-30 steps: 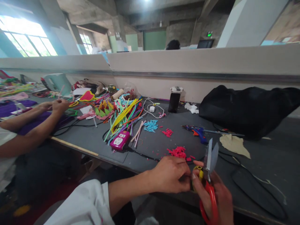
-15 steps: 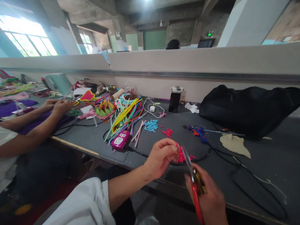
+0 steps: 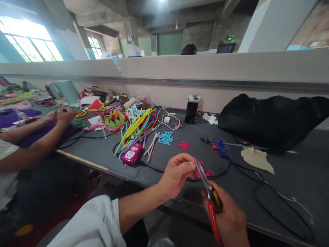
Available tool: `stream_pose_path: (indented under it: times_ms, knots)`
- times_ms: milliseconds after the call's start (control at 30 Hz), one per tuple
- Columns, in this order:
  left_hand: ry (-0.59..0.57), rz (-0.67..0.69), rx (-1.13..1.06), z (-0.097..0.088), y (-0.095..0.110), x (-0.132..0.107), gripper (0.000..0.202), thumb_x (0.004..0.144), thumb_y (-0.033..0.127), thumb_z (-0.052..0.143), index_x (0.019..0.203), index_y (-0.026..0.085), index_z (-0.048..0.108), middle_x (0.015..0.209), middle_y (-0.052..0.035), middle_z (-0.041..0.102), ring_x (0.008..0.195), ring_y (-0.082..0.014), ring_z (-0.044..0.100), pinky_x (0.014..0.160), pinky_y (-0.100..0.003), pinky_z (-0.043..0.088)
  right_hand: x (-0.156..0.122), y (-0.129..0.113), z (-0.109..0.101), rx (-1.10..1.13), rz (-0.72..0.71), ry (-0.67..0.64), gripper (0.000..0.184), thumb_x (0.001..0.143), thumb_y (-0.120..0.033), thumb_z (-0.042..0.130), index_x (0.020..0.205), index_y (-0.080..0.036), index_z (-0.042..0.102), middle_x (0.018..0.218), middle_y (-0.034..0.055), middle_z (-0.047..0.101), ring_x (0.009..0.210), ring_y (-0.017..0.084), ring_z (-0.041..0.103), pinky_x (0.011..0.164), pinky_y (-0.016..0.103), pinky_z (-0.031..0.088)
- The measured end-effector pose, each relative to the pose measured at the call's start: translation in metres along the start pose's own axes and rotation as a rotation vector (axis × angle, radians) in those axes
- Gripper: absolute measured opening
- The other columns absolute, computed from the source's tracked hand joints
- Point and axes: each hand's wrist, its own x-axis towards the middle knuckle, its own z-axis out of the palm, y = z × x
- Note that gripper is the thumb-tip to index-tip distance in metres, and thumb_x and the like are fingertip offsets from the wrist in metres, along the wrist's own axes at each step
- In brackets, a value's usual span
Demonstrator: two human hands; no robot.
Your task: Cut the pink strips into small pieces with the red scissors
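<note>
My right hand (image 3: pixel 227 216) grips red-handled scissors (image 3: pixel 208 195), blades tilted up and to the left. My left hand (image 3: pixel 178 173) pinches a small pink piece right at the blade tips; the piece is mostly hidden by fingers and blades. Just behind the blades lies a little heap of pink cuttings (image 3: pixel 203 171) on the dark table (image 3: pixel 180 154). More pink cuttings (image 3: pixel 184 145) and blue cuttings (image 3: pixel 166 138) lie further back.
A pile of coloured pipe cleaners (image 3: pixel 136 125), a pink power strip (image 3: pixel 131 153), a blue glue gun (image 3: pixel 217 144), a black bag (image 3: pixel 272 118) and black cables (image 3: pixel 280 206) lie on the table. Another person's hands (image 3: pixel 60 115) work at the left.
The scissors dropped from upright with open blades to tilted left. My left hand rose from beside the handle to the blade tips and now pinches at them.
</note>
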Motion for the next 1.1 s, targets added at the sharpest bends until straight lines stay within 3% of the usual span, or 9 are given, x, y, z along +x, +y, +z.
stream_pose_path:
  times_ms: [267, 533, 700, 767, 833, 967, 1100]
  knots:
    - [0.005, 0.005, 0.012, 0.001, 0.000, -0.001, 0.016, 0.068, 0.024, 0.074, 0.071, 0.014, 0.063, 0.063, 0.0011, 0.058, 0.053, -0.0072, 0.047, 0.055, -0.023, 0.036, 0.001, -0.003, -0.001, -0.029, -0.034, 0.031, 0.033, 0.089, -0.041, 0.049, 0.107, -0.018, 0.064, 0.091, 0.0059, 0.074, 0.076, 0.018, 0.071, 0.069, 0.026, 0.056]
    - [0.010, 0.018, -0.001, 0.004, -0.002, -0.003, 0.012, 0.070, 0.021, 0.073, 0.070, 0.014, 0.063, 0.060, 0.0021, 0.056, 0.053, -0.0072, 0.047, 0.056, -0.023, 0.036, 0.000, -0.005, 0.000, -0.078, -0.167, 0.103, 0.031, 0.092, -0.035, 0.046, 0.105, -0.014, 0.065, 0.084, 0.0071, 0.074, 0.068, 0.017, 0.071, 0.065, 0.024, 0.055]
    - [-0.012, 0.029, 0.044, 0.002, -0.002, 0.000, 0.013, 0.071, 0.023, 0.071, 0.072, 0.015, 0.061, 0.058, 0.0029, 0.054, 0.052, -0.0072, 0.045, 0.056, -0.022, 0.035, 0.002, -0.007, -0.001, -0.079, -0.131, 0.124, 0.032, 0.091, -0.038, 0.049, 0.102, -0.013, 0.065, 0.084, 0.0071, 0.074, 0.067, 0.017, 0.072, 0.065, 0.024, 0.056]
    - [-0.018, 0.051, 0.171, -0.006, -0.003, 0.010, 0.013, 0.072, 0.024, 0.070, 0.073, 0.015, 0.061, 0.056, 0.0036, 0.052, 0.051, -0.0069, 0.043, 0.055, -0.022, 0.035, 0.005, -0.010, -0.004, -0.062, -0.116, 0.146, 0.030, 0.089, -0.039, 0.052, 0.099, -0.014, 0.066, 0.083, 0.0064, 0.075, 0.065, 0.016, 0.072, 0.065, 0.023, 0.057]
    - [0.022, 0.092, 0.430, -0.020, -0.002, 0.026, 0.014, 0.071, 0.026, 0.069, 0.073, 0.014, 0.061, 0.058, 0.0028, 0.054, 0.052, -0.0069, 0.044, 0.054, -0.022, 0.035, 0.006, -0.013, -0.006, -0.006, -0.128, 0.141, 0.026, 0.088, -0.037, 0.054, 0.096, -0.016, 0.067, 0.082, 0.0045, 0.075, 0.064, 0.015, 0.071, 0.064, 0.021, 0.057]
    - [0.107, 0.255, 1.204, -0.051, 0.002, 0.065, 0.016, 0.078, 0.027, 0.058, 0.074, 0.013, 0.064, 0.066, -0.0004, 0.062, 0.060, -0.0101, 0.053, 0.058, -0.021, 0.040, 0.002, -0.018, -0.003, 0.148, -0.202, 0.057, 0.019, 0.085, -0.030, 0.058, 0.098, -0.018, 0.066, 0.082, 0.0019, 0.074, 0.067, 0.013, 0.072, 0.067, 0.018, 0.057]
    - [0.138, 0.291, 1.419, -0.073, 0.005, 0.096, 0.014, 0.077, 0.021, 0.057, 0.075, 0.015, 0.068, 0.073, -0.0024, 0.067, 0.068, -0.0139, 0.057, 0.067, -0.024, 0.043, -0.006, -0.018, 0.003, 0.230, -0.253, -0.008, 0.021, 0.084, -0.025, 0.059, 0.104, -0.019, 0.063, 0.086, 0.0018, 0.074, 0.072, 0.013, 0.072, 0.071, 0.018, 0.057]
